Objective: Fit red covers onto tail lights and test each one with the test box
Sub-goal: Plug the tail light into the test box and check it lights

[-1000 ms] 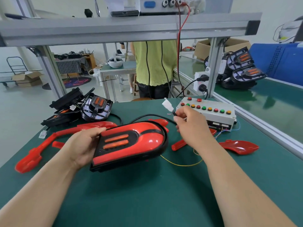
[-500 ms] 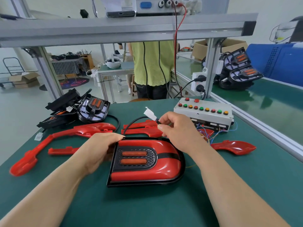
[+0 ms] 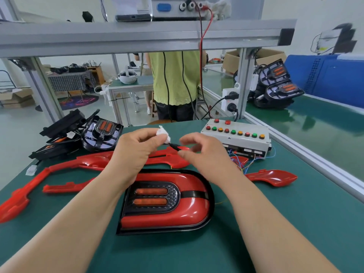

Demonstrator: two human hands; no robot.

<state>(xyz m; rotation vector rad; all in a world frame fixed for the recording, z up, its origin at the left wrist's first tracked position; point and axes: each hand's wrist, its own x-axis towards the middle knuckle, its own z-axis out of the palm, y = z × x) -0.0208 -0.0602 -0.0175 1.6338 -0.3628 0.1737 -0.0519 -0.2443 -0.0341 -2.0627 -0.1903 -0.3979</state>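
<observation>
Holding white plastic connector (image 3: pixel 163 133) above red-covered black tail light (image 3: pixel 167 201)
My left hand (image 3: pixel 136 148) is pinching it; my right hand (image 3: pixel 204 152), I cannot tell.

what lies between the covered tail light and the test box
Head view: loose red covers and thin coloured wires lie between the tail light and the test box.

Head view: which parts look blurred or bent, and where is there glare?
Head view: the white connector in the left hand is smeared by motion; the shelf beam bends slightly from the wide lens; soft highlights sit on the tail light.
</observation>
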